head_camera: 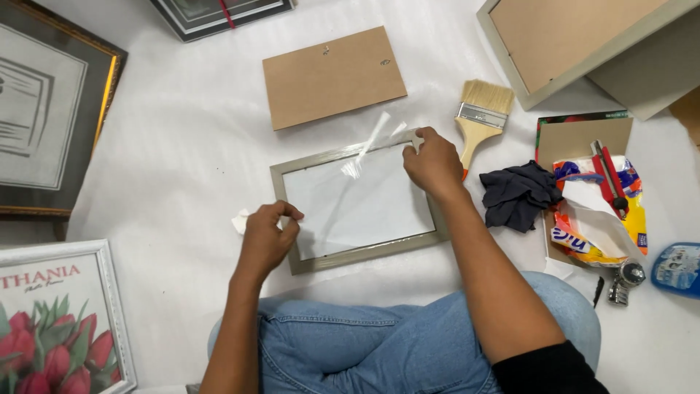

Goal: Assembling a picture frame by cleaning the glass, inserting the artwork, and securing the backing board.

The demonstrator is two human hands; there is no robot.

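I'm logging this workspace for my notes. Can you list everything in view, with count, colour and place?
small frame: 1, grey-green, centre, glass inside
plastic film: 1, clear, peeling off the glass
backing board: 1, brown, above the small frame
paintbrush: 1, wooden handle, right of the small frame
cloth: 1, dark grey, right
clamp: 1, red, on a colourful bag
large frame: 1, pale, top right
framed pictures: 3, left and top
tulip print: 1, white frame, bottom left
left hand: on the small frame's left edge
right hand: at its top right corner
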